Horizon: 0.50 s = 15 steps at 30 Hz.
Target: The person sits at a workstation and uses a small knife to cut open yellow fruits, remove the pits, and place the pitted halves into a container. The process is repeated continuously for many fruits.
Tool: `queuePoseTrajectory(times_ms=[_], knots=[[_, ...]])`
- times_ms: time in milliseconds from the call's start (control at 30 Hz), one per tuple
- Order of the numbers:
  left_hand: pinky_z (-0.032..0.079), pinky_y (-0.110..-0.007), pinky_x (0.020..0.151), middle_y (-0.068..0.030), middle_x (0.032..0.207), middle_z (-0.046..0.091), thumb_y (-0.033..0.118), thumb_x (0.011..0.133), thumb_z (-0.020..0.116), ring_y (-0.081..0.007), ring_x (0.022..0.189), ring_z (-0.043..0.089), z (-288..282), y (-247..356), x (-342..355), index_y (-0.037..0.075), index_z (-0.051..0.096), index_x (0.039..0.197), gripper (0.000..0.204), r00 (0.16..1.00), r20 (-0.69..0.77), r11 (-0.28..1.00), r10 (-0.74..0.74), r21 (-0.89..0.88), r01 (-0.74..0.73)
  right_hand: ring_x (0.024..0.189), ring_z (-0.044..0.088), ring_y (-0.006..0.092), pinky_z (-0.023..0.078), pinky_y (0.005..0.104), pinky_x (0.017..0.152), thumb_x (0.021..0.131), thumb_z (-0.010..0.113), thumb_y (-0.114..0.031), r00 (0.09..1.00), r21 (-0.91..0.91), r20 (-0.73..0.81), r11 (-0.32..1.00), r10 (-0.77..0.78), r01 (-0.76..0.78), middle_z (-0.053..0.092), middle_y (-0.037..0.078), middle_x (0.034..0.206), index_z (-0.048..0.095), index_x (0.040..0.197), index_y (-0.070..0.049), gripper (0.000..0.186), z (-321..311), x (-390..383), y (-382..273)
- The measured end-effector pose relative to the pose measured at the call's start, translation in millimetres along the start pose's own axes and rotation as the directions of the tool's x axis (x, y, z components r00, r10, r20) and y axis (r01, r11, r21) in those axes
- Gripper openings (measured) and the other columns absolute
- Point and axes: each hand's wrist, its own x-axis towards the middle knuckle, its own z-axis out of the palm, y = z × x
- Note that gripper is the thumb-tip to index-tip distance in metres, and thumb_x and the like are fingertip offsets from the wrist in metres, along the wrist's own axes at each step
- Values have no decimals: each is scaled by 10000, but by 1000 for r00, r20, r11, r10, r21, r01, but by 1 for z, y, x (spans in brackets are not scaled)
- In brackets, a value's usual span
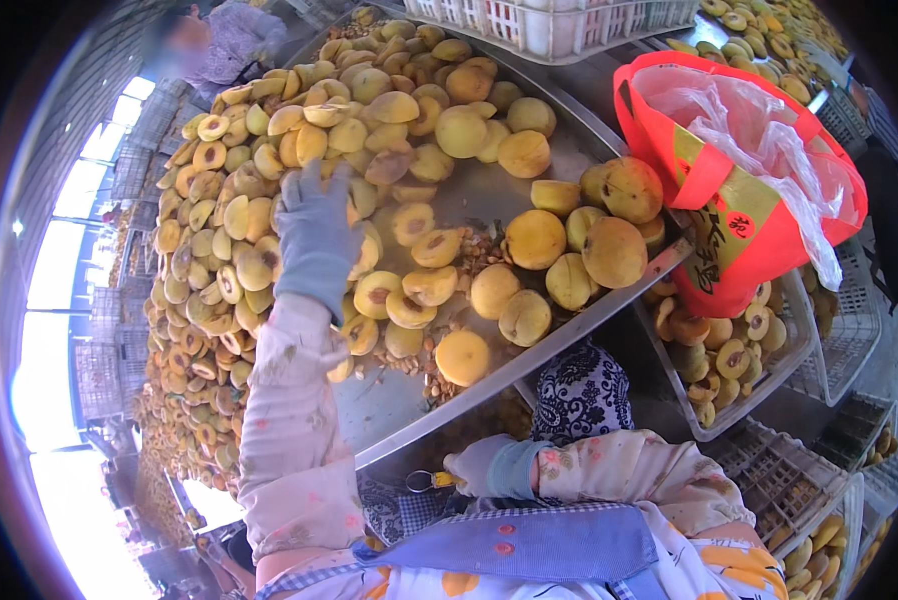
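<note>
From here, the left hand [317,235], grip unclear, seems to be picking fruit [462,132], needing a firm hold next, while the right hand [494,468] grasps a tool [442,480].

Blue-grey gloves [317,240]; pale flower-printed sleeves [294,440]; blue gingham-edged panel [579,545] with two reddish buttons [505,549].

Fruit-processing workshop, metal counter [379,410] heaped with halved yellow fruit [236,215], loose pits [481,248] among them, white plastic crate [549,30] beyond, fruit-filled crates [709,433] at right, another person [234,45] across the heap.
</note>
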Motion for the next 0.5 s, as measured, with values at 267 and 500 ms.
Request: queuePoseTrajectory(times_ms=[267, 500], knots=[[455, -363, 826, -110, 1081, 537, 240, 686, 703, -269, 953, 564, 17, 52, -56, 92, 534, 1078, 452, 915, 348, 936, 204, -342, -79, 843, 615, 333, 469, 448, 728, 799, 545, -238, 999, -21, -16, 999, 28, -29, 635, 165, 897, 551, 1020, -56, 286, -4, -5, -3], [466, -331, 779, -152, 994, 585, 253, 672, 677, -260, 927, 582, 1, 40, -23, 81, 503, 1081, 477, 961, 246, 654, 124, -748, 107, 848, 613, 331, 468, 444, 733, 795, 553, -243, 1000, -21, 3, 999, 31, -30, 635, 164, 900, 554, 1015, -54, 291, -4, -5, -1]])
